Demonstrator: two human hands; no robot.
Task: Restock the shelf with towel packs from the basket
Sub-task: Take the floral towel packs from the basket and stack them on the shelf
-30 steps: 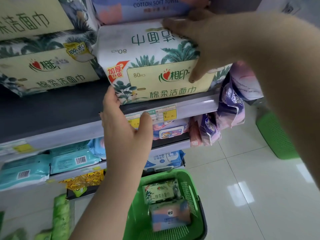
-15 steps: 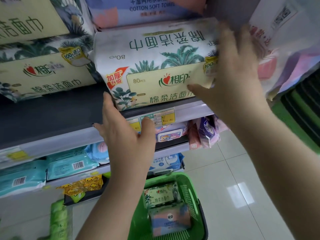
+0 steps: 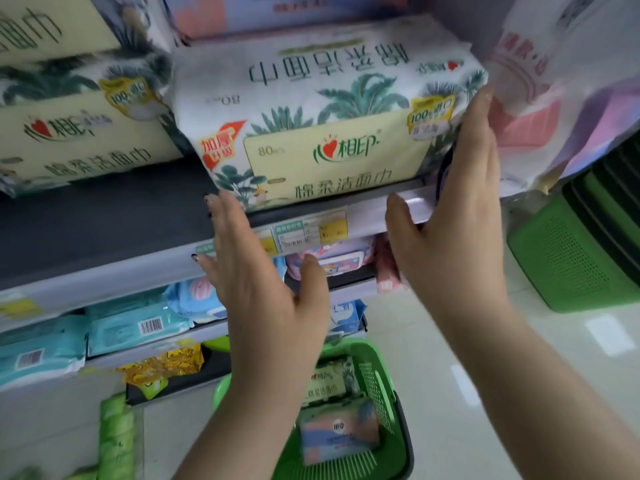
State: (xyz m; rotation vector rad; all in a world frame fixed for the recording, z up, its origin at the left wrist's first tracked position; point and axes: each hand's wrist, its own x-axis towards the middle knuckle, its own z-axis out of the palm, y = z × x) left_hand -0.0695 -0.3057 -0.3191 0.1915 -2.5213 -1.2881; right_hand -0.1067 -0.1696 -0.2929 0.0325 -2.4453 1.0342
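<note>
The towel pack (image 3: 329, 123) is best squared by an even inward push until its front face is flush with the shelf (image 3: 104, 216) lip. The right hand (image 3: 460, 220) is laid flat against its right end, fingers straight; the left hand (image 3: 263, 282) is spread wide below its front, gripping nothing. White wrapper, palm-leaf print, cream label; two more packs lie in the green basket (image 3: 391, 393).

Both forearms are showing bare right down to the bottom of the view, with no sleeve reaching into sight. The left hand (image 3: 263, 271) is wearing dark polish on its short fingernails, plain at the fingertips. The right hand (image 3: 460, 216) is wearing no ring or band that I can make out, and its nails are looking unpainted.
</note>
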